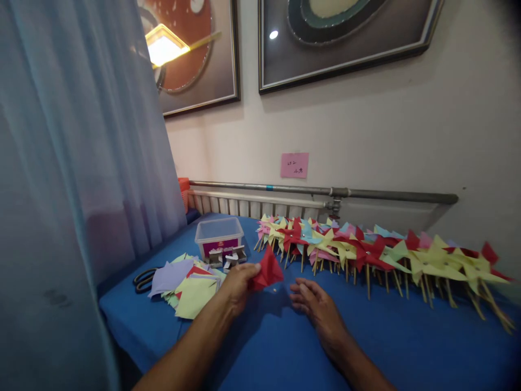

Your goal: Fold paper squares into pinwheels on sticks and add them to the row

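A piece of red paper with its corners folded into a pinwheel shape (268, 271) is pinched between the thumb and fingers of my left hand (240, 285), above the blue-covered table (268, 347). To its right, my right hand (315, 307) is held slightly apart from the paper, its fingers loosely stretched and nothing visible in them. A tiny pale object (274, 290) shows just below the red paper; I cannot make out what it is. Left of my left hand lies a loose pile of coloured paper squares (195, 296).
Finished pinwheels on sticks (366, 252) lie in a long row along the table's back right. Black-handled scissors (142, 279), a clear plastic box (220, 231) and small opened cartons (234, 256) are at the left. A curtain (81, 163) hangs beside the table; a pipe (301, 189) runs behind.
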Action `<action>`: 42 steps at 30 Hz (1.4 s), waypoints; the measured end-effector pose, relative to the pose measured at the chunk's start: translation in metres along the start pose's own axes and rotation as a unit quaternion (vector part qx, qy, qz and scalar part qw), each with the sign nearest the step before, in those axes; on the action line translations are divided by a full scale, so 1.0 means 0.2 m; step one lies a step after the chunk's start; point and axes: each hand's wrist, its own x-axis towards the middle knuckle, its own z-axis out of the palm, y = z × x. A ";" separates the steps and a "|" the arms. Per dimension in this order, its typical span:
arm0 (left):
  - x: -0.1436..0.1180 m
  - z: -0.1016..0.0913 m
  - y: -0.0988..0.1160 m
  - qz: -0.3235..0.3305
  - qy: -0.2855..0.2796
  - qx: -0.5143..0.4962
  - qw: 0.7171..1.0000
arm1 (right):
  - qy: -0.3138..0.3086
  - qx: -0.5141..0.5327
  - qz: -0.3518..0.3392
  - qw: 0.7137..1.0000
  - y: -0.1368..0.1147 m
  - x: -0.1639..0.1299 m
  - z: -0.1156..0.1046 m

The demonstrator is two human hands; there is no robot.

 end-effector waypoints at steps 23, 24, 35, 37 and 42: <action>0.12 0.17 -0.20 -0.085 -0.118 -0.070 0.987 | 0.049 0.100 0.029 0.993 0.07 0.03 -0.04; 0.11 0.17 -0.20 -0.065 -0.129 -0.058 0.988 | 0.051 0.099 0.031 0.993 0.07 0.03 -0.04; 0.12 0.21 -0.27 -0.035 -0.020 -0.073 0.997 | -0.053 0.143 -0.009 0.988 0.01 -0.04 0.02; 0.12 0.20 -0.27 -0.046 -0.013 -0.103 0.994 | -0.061 0.145 -0.021 0.987 0.05 -0.03 0.03; 0.11 0.21 -0.28 -0.052 -0.020 -0.120 0.991 | -0.020 0.090 -0.021 0.996 0.17 0.03 0.02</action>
